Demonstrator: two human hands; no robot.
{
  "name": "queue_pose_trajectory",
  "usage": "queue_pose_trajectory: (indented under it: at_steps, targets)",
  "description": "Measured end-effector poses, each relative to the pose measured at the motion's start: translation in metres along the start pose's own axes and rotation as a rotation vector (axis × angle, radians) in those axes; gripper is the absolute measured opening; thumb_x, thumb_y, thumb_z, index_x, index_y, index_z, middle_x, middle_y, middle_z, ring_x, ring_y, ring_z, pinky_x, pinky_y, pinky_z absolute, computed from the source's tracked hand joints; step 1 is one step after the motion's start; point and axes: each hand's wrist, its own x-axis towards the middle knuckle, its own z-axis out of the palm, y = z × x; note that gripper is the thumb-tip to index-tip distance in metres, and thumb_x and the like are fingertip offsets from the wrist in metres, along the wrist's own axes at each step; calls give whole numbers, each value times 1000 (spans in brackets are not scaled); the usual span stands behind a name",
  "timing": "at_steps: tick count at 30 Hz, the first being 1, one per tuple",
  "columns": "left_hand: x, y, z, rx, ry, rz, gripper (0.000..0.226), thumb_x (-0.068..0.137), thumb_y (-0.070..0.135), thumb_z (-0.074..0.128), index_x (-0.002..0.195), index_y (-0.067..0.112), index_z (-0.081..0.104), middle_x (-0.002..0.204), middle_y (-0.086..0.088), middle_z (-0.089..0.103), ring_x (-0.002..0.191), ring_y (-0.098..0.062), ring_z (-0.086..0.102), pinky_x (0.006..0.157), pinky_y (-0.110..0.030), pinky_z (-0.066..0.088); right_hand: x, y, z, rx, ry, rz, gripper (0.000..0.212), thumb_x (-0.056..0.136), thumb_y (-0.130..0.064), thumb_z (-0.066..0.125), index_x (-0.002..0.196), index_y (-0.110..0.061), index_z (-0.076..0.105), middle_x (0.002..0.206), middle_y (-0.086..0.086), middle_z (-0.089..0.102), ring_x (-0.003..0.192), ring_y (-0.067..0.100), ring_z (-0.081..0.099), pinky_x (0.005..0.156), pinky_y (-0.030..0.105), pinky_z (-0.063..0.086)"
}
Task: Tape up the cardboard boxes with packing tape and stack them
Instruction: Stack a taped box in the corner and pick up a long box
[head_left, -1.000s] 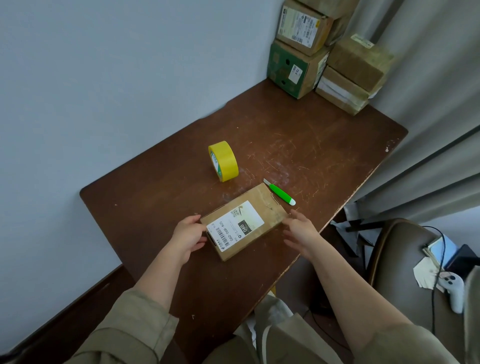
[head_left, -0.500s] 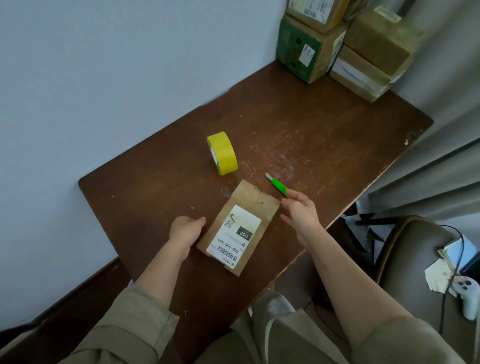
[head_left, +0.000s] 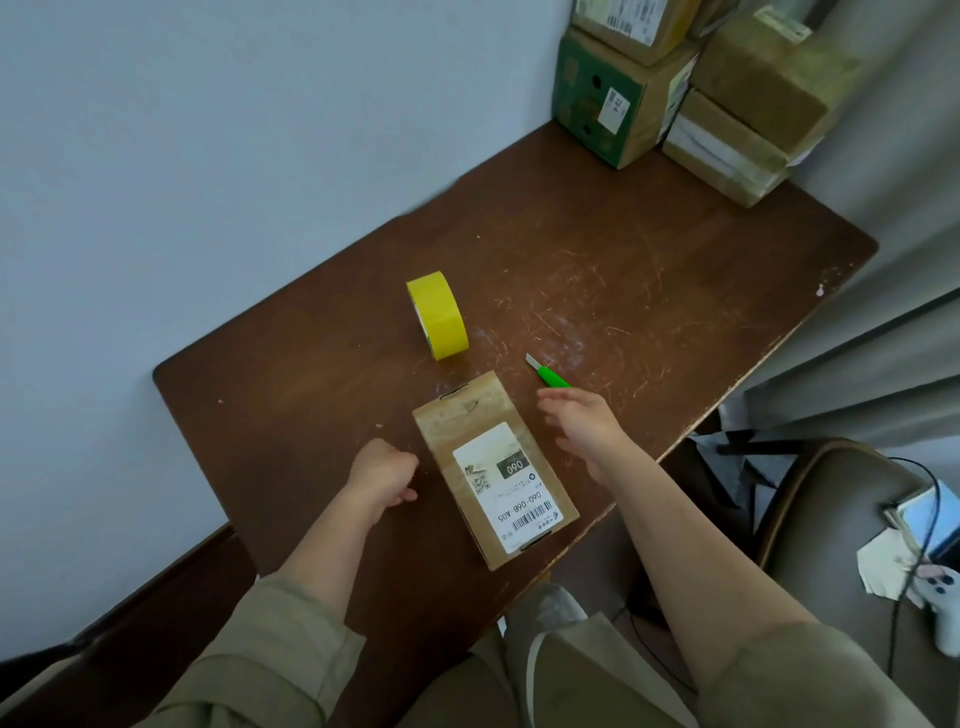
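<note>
The flat brown cardboard box (head_left: 493, 467) lies label-up at lower centre, between the loosely curled, empty left hand (head_left: 382, 475) and open-fingered right hand (head_left: 584, 426), likely squared for taping.

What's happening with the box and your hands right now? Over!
Left hand loosely curled, empty, beside box. Right hand open, empty, over the green cutter. Box flat, untaped. Tape roll untouched. Nothing blocking.

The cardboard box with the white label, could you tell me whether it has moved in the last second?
Yes. The labelled box has been turned on the table: its far end now points between the yellow tape roll and the green knife.
</note>
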Motion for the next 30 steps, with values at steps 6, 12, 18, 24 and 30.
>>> queue_pose_trajectory:
  at_steps: [6,12,18,24,30]
  targets:
    - [10,15,-4,-227,65,222,64,92,2,49,147,32,38,141,-7,42,105,-29,60,73,-34,56,-13,0,-13,-380,-117,310,46,100,-29,56,141,-13,46,143,9,48,125,34,51,89,58,48]
    - [4,22,6,-276,-49,166,62,95,0,47,151,23,35,140,-8,46,108,-22,57,73,-30,54,-26,-4,-5,-394,-276,291,31,100,-32,55,128,-19,55,115,1,58,109,26,52,92,75,43]
    - [10,25,-3,-281,7,210,58,94,-2,50,149,13,39,138,-8,50,110,-22,57,93,-37,52,-27,-25,-2,-637,-268,241,49,99,-39,56,137,-8,52,132,10,56,116,32,56,93,61,50]
    - [40,44,-19,-196,212,344,42,91,-4,49,127,14,60,122,-5,59,116,-23,55,87,-27,41,3,-53,15,-587,-46,-276,34,100,-27,58,130,-14,61,135,4,61,124,19,55,102,28,40]
    - [71,64,-9,-256,55,423,47,79,19,79,110,47,58,128,0,53,120,-20,53,104,-42,46,52,-75,53,-453,-267,-471,51,90,-19,74,137,-19,56,129,-2,62,121,11,55,99,23,43]
